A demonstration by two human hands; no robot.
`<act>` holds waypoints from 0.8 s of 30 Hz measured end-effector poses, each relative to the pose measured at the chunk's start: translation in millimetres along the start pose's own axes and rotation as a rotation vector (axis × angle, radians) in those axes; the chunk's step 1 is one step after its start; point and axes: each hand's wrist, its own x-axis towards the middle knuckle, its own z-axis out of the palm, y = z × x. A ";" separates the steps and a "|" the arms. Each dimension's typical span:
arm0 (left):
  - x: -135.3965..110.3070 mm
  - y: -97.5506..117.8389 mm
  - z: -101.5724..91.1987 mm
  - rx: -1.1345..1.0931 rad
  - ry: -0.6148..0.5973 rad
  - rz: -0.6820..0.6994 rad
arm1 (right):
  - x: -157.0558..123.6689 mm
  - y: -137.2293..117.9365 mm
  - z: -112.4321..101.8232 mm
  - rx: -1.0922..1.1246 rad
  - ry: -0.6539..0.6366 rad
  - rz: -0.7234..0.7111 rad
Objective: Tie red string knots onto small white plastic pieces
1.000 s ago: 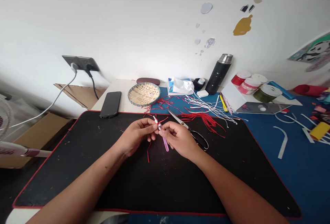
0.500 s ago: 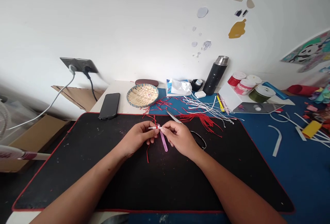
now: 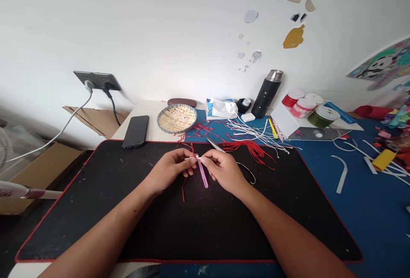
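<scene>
My left hand (image 3: 169,169) and my right hand (image 3: 223,170) meet above the black desk mat (image 3: 198,231). The left fingers pinch a thin white strip (image 3: 189,158) wrapped with red cord. A pink plastic stick (image 3: 203,174) hangs down from my right fingertips and touches the white strip's end. A loose red cord (image 3: 183,189) dangles below my left hand. Just past my right hand lie steel-bladed scissors (image 3: 214,144), their black handle loop (image 3: 247,174) showing beside the wrist. Red cords (image 3: 251,150) and white cords (image 3: 256,134) lie spread beyond them.
A woven bamboo basket (image 3: 177,118), a black smartphone (image 3: 135,131), a tissue box (image 3: 221,109) and a black thermos (image 3: 267,99) stand along the back. Paint jars (image 3: 303,106) sit back right. Paper strips (image 3: 339,173) lie on a blue mat at right.
The white strip has turned from a steep tilt to nearly level between my fingers. My hands have drawn closer together, and the whole view has drifted slightly.
</scene>
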 end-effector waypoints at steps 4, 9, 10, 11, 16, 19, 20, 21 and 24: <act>0.7 0.0 1.7 -0.031 0.049 0.016 | -0.9 3.8 3.9 -0.022 -0.040 -0.018; 2.0 -0.2 0.8 -0.028 0.081 0.014 | -3.8 8.6 7.9 -0.069 -0.160 -0.025; 2.3 0.1 -0.2 -0.015 0.086 0.014 | -4.0 9.0 7.8 -0.069 -0.173 -0.023; 2.5 0.4 -1.3 0.002 0.095 0.017 | -3.9 9.2 7.3 -0.067 -0.175 -0.022; 2.3 0.3 -5.1 0.135 0.078 0.041 | -0.8 11.0 4.4 -0.015 -0.081 -0.015; 1.0 -1.0 -3.7 0.181 -0.003 0.034 | 0.5 12.4 4.8 0.031 -0.052 -0.012; 0.5 -1.3 -2.6 0.179 -0.028 0.030 | 0.7 12.2 5.0 0.045 -0.047 -0.009; 0.0 -1.6 -1.4 0.165 -0.049 0.026 | 0.8 11.5 5.1 0.057 -0.041 -0.002; -1.3 -1.6 2.6 0.071 -0.111 0.001 | 1.0 6.8 4.4 0.072 0.003 0.028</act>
